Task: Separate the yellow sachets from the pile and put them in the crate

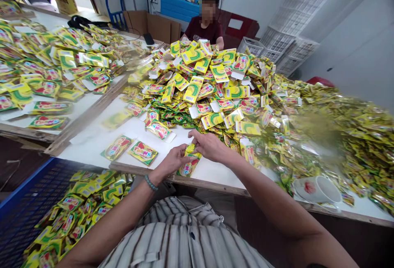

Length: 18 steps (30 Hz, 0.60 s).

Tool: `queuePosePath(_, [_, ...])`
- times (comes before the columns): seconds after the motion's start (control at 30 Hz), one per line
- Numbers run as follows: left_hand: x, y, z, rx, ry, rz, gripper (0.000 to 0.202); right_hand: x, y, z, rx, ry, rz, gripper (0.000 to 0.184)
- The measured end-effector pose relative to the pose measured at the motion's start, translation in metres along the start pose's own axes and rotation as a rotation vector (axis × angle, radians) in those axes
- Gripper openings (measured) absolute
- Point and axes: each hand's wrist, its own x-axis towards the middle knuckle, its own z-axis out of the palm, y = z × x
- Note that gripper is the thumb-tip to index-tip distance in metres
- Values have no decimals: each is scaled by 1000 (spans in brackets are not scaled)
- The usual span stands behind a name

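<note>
At the table's front edge, my left hand [176, 162] is closed around a small yellow and green carton [187, 168] with colourful lettering. My right hand [209, 146] is at the carton's upper end, its thumb and fingers bent together over a bright yellow piece [191, 148]. Whether that piece is a packet or the carton's flap, I cannot tell. To the left of my hands a closed-looking carton [143, 153] lies flat, with another carton [117, 147] beside it. Just beyond my hands rises a large heap of similar cartons [193, 89], several with white flaps sticking out.
Shiny yellow packets [353, 136] are heaped at the right, near a white mug [317, 189]. A blue crate [21, 196] at lower left holds many cartons. More cartons [46, 87] cover the left table. A person [207, 30] sits across the table.
</note>
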Motion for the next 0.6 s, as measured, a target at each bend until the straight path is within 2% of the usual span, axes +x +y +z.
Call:
queuePosePath(0.17, [0,0,-2,-47,-85,-29,36,4,-2,-5,44,38,23,43])
queuePosePath(0.33, [-2,6,-1,-86,-142,-36,33,6,-7,-2,-28,-30,-57,41])
queuePosePath(0.5, [0,6,-1,-69,-137,30,37,4,-7,2,-28,-85,-67,45])
queuePosePath(0.6, [-1,1,-4,-61,-129,-1,32,0,-3,-1,77,-22,-51,50])
